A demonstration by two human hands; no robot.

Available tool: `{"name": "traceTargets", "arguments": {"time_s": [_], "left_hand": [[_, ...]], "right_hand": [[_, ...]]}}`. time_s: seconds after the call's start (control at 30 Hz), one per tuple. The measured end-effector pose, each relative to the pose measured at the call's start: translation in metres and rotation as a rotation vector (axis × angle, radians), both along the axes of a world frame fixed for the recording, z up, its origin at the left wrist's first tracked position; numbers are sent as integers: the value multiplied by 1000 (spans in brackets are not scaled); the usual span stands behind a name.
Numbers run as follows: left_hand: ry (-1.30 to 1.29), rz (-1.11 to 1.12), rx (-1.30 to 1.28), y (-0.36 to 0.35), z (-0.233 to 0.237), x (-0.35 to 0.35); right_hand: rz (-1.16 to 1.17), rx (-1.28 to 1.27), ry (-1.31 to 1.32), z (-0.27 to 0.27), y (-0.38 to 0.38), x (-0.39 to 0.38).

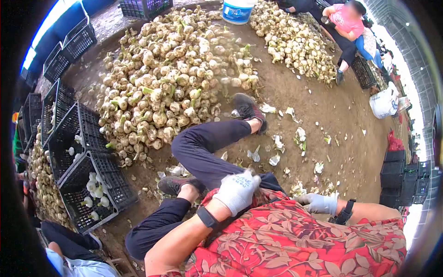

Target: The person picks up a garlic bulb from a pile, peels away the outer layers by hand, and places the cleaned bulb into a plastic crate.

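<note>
My left hand (236, 193), in a white-grey work glove with blue print, is above my lap. Its fingers curl away from view and are a little blurred, so anything in them is hidden. At my right side, low by the red flowered shirt (295, 231), is my right hand (319, 203) in a similar glove. Its fingers look bent inward, and what they hold, if anything, cannot be made out. Beyond my dark-trousered legs lies a large pile of garlic bulbs (161, 87) with dirt and short stems. Peeled skins and trimmings (277, 143) are scattered on the ground near my shoes.
Black plastic crates (104, 184) stand at left, one holding cleaned bulbs (94, 190). A white-and-blue bucket (237, 11) stands behind the pile. A second garlic pile (295, 41) lies farther right beside a seated person in pink (346, 21). A white sack (384, 101) and stacked crates (392, 177) line the right.
</note>
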State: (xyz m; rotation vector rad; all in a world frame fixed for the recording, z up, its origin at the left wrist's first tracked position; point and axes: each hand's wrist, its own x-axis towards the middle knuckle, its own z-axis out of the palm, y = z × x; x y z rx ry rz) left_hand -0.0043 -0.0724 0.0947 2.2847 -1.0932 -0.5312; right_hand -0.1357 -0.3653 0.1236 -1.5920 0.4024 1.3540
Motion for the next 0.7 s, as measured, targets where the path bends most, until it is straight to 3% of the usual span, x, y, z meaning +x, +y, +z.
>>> {"name": "traceTargets", "arguments": {"time_s": [0.1, 0.2, 0.37, 0.5, 0.57, 0.6, 0.67, 0.7], "left_hand": [[-132, 76, -14, -10, 18, 10], [-238, 95, -37, -27, 6, 14], [-352, 159, -9, -41, -18, 10], [-485, 251, -41, -43, -28, 22], [-686, 244, -119, -53, -31, 32], [-658, 262, -134, -57, -26, 37], [-673, 267, -121, -67, -21, 47], [-690, 273, -108, -71, -19, 50]], "right_hand": [[55, 44, 16, 0, 4, 2], [127, 38, -194, -2, 4, -6], [-6, 57, 75, -4, -9, -8], [-41, 58, 21, -4, 0, 2], [101, -22, 15, 17, 11, 19], [101, -23, 17, 21, 18, 22], [321, -205, -717, 24, 31, 25], [317, -212, -718, 23, 35, 27]]}}
